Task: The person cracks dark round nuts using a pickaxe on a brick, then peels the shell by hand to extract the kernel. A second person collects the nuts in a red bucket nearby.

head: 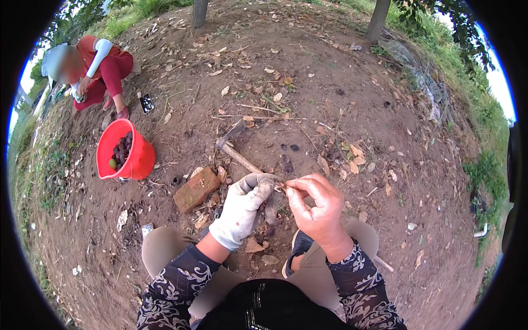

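Observation:
In a soiled white work glove, my left hand is raised above the ground between my knees, thumb and fingers closed on a small brownish piece. My bare right hand pinches the same piece from the right with thumb and forefinger. Fingers cover most of it, so its kind is unclear. Just beyond the hands lies a hand tool with a metal blade and a wooden handle. The handle's near end meets the glove in the picture. A reddish brick rests left of the glove.
A red plastic bucket tilts at the left, holding dark nut-like fruits and one green fruit. Behind it a person squats near a small dark tray with pale bits. Tree trunks and dry leaves are farther off.

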`<state>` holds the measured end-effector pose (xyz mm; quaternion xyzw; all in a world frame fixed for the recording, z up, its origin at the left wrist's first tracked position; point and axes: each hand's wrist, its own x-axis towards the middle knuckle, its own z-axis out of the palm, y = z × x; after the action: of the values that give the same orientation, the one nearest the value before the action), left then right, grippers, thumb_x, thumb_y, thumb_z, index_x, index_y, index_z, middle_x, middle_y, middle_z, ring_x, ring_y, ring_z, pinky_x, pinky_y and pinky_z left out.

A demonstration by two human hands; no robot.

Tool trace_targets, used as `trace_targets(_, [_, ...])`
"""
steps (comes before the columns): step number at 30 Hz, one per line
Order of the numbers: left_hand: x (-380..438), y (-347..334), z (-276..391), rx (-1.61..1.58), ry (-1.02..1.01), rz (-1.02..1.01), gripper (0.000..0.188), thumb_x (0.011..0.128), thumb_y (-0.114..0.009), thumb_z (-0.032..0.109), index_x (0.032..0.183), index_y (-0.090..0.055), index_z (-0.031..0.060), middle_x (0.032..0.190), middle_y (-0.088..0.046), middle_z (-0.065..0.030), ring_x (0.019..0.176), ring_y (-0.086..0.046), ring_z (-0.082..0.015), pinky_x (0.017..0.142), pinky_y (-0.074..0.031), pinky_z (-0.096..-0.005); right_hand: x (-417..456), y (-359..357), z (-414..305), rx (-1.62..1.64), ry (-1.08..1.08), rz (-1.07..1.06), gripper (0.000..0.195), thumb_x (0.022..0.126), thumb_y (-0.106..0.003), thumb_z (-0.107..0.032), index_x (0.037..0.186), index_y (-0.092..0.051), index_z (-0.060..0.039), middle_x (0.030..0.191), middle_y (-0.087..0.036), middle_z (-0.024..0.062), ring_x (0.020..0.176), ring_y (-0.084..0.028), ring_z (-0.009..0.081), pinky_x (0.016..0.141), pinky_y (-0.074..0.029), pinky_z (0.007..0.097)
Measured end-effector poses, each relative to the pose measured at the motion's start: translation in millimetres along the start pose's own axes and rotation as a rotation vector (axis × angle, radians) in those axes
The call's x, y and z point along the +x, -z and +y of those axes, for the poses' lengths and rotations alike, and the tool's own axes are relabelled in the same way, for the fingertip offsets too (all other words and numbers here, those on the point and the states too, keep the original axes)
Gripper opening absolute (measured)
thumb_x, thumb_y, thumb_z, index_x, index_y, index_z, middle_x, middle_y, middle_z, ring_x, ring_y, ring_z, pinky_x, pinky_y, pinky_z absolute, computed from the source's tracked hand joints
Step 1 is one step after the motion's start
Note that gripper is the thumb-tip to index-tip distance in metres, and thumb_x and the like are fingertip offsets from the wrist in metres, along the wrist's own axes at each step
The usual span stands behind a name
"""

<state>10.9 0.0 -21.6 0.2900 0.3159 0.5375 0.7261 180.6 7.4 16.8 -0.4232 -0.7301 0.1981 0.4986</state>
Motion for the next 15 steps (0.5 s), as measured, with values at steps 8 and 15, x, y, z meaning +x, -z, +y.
trace_targets(8, [-4.9, -7.6, 3.0, 0.231, -0.068, 0.075, 0.029, 0.091, -0.075, 0.019, 0.111, -0.066, 0.0, 0.079, -0.066, -0.001, 0.058, -0.059, -0.0069, 0.052, -0.049, -0.0221, -1.9, -1.0, 5.3, -0.102, 0.056, -0.015, 0.014, 0.077, -0.074, 0.002, 0.089, -0.068, -0.0028, 0.079, -0.065, 0.0105, 0.063, -0.066, 0.026, 0.054, -0.051, 0.034])
trace_targets(15, [-3.7, -3.9, 1.0, 0.395, -0.131, 0.096, 0.024, 0.087, -0.075, 0.006, 0.108, -0.068, -0.0019, 0.082, -0.068, -0.0017, 0.061, -0.059, -0.0052, 0.053, -0.049, -0.0198, -2.4, 2.0, 6.6, -0.117, 0.072, -0.077, 0.011, 0.076, -0.074, 0.001, 0.086, -0.068, -0.002, 0.076, -0.064, 0.0107, 0.059, -0.065, 0.0251, 0.053, -0.051, 0.0333])
